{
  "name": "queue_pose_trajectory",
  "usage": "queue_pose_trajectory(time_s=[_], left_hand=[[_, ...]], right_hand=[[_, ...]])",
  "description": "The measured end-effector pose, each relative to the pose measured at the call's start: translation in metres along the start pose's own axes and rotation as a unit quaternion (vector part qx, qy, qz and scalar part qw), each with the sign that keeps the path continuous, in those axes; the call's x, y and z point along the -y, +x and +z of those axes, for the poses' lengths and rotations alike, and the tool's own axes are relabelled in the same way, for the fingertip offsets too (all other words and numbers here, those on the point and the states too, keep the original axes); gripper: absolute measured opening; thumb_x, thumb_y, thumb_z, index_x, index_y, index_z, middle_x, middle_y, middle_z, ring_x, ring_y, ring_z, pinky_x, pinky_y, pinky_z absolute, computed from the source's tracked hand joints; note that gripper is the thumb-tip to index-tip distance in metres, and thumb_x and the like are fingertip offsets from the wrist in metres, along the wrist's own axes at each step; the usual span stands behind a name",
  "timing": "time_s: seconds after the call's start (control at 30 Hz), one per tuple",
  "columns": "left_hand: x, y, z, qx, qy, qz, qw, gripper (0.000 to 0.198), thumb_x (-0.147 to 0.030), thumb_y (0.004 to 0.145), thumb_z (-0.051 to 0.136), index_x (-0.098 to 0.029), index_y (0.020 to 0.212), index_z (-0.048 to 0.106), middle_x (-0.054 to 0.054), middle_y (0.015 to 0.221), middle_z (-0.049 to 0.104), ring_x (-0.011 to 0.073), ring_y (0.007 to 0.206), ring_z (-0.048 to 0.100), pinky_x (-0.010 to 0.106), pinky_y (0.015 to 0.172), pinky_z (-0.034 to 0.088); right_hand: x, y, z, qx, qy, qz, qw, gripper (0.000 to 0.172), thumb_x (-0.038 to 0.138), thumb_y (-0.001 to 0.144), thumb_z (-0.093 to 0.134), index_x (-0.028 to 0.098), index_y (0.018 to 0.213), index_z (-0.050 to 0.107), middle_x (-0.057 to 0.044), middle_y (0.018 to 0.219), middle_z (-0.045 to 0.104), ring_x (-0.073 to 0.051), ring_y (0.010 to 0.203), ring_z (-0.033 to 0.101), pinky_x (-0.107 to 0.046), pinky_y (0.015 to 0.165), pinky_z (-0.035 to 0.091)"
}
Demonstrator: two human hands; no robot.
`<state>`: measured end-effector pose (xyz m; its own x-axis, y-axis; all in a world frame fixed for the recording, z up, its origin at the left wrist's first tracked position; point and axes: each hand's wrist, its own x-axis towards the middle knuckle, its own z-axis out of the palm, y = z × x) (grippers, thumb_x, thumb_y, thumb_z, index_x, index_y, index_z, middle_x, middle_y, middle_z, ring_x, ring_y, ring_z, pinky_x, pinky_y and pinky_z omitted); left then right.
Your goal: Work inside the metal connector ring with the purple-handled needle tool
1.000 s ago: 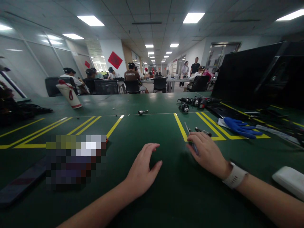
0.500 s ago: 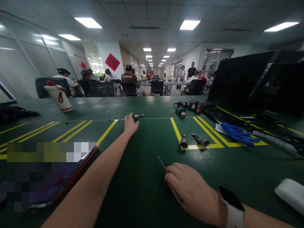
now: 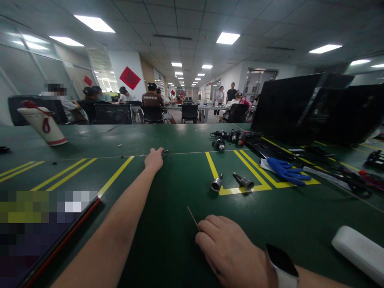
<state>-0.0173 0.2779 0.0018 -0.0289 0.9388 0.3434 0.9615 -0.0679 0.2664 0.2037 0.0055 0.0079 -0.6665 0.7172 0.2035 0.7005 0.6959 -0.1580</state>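
Observation:
My left hand (image 3: 154, 159) is stretched far across the green table (image 3: 168, 200) and its fingers are closed over a small metal socket bit (image 3: 165, 151), of which only the tip shows. My right hand (image 3: 231, 250) rests near the front edge, fingers curled round a thin screwdriver (image 3: 192, 216) whose metal shaft pokes out to the upper left. A watch sits on the right wrist. Two more metal socket bits (image 3: 216, 183) (image 3: 244, 181) lie on a yellow line ahead of my right hand.
A blue glove (image 3: 285, 169) lies at right, with tools and cables (image 3: 229, 137) and dark monitors (image 3: 288, 108) behind. A white paper cup (image 3: 45, 126) stands far left, a tablet (image 3: 45, 236) near left, a white case (image 3: 358, 253) near right. People sit at tables beyond.
My left hand reached forward across the table and closed over the socket bit. My right hand drew back toward me with the screwdriver, uncovering the two bits on the yellow line.

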Motion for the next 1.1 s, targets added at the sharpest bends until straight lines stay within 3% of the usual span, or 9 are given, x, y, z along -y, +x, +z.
queue_pose_trajectory(time_s=[0.17,0.33,0.47,0.57,0.67,0.9,1.0,1.1], left_hand=[[-0.010,-0.047,-0.013,-0.041,-0.034,0.093,0.994,0.028,-0.014,0.079,0.055,-0.016,0.107,0.057,0.011,0.110,0.054,0.0270,0.096,0.061,0.038,0.079,0.051],[-0.014,-0.130,-0.039,-0.045,-0.090,0.180,0.979,0.025,-0.018,0.075,0.060,-0.017,0.100,0.056,0.006,0.101,0.056,0.0204,0.093,0.058,0.032,0.081,0.051],[-0.015,-0.197,-0.062,-0.009,-0.199,0.262,0.944,0.025,-0.016,0.074,0.060,-0.019,0.098,0.053,0.007,0.104,0.057,0.0221,0.098,0.057,0.039,0.083,0.049],[-0.017,-0.228,-0.072,0.072,-0.280,0.267,0.919,0.027,-0.014,0.075,0.059,-0.022,0.098,0.048,0.009,0.122,0.054,0.0233,0.114,0.052,0.043,0.095,0.043],[-0.021,-0.243,-0.076,0.123,-0.350,0.261,0.891,0.032,-0.012,0.077,0.056,-0.023,0.103,0.042,0.008,0.113,0.059,0.0204,0.108,0.057,0.040,0.093,0.045],[-0.029,-0.246,-0.084,0.068,-0.293,0.287,0.910,0.023,-0.015,0.075,0.059,-0.022,0.094,0.047,0.004,0.090,0.054,0.0177,0.082,0.054,0.033,0.072,0.046],[-0.031,-0.245,-0.087,0.100,-0.265,0.298,0.911,0.020,-0.017,0.077,0.058,-0.021,0.095,0.052,0.005,0.091,0.053,0.0185,0.085,0.052,0.032,0.073,0.045],[-0.033,-0.244,-0.087,0.147,-0.255,0.300,0.907,0.007,-0.018,0.076,0.059,-0.019,0.081,0.053,0.003,0.086,0.051,0.0169,0.080,0.051,0.029,0.069,0.043]], right_hand=[[-0.001,-0.004,0.002,-0.003,-0.001,0.000,1.000,0.018,0.009,0.078,0.051,0.017,0.093,0.054,-0.006,0.095,0.059,-0.020,0.082,0.051,-0.033,0.069,0.043],[-0.002,-0.006,0.004,-0.008,0.011,-0.004,1.000,0.018,0.008,0.079,0.048,0.018,0.093,0.054,-0.006,0.095,0.058,-0.019,0.082,0.050,-0.033,0.071,0.043],[-0.002,-0.008,0.004,-0.029,0.029,-0.008,0.999,0.017,0.008,0.082,0.046,0.017,0.092,0.056,-0.006,0.091,0.059,-0.019,0.080,0.050,-0.032,0.069,0.043],[0.000,-0.011,0.003,-0.055,0.062,-0.009,0.997,0.015,0.010,0.083,0.046,0.017,0.090,0.057,-0.007,0.089,0.060,-0.019,0.080,0.052,-0.032,0.069,0.043],[0.002,-0.015,0.001,-0.091,0.104,0.008,0.990,0.012,0.012,0.083,0.047,0.016,0.088,0.057,-0.007,0.087,0.060,-0.019,0.079,0.052,-0.032,0.068,0.044],[0.008,-0.029,-0.005,-0.209,0.270,0.000,0.940,0.010,0.015,0.085,0.044,0.018,0.085,0.054,-0.006,0.082,0.058,-0.018,0.077,0.054,-0.034,0.069,0.044],[0.016,-0.034,-0.005,-0.216,0.373,-0.009,0.902,0.012,0.017,0.087,0.042,0.019,0.084,0.054,-0.005,0.079,0.058,-0.017,0.074,0.054,-0.033,0.067,0.044],[0.025,-0.036,-0.004,-0.207,0.430,-0.003,0.879,0.015,0.021,0.087,0.042,0.019,0.082,0.055,-0.004,0.076,0.058,-0.016,0.071,0.054,-0.032,0.066,0.043]])
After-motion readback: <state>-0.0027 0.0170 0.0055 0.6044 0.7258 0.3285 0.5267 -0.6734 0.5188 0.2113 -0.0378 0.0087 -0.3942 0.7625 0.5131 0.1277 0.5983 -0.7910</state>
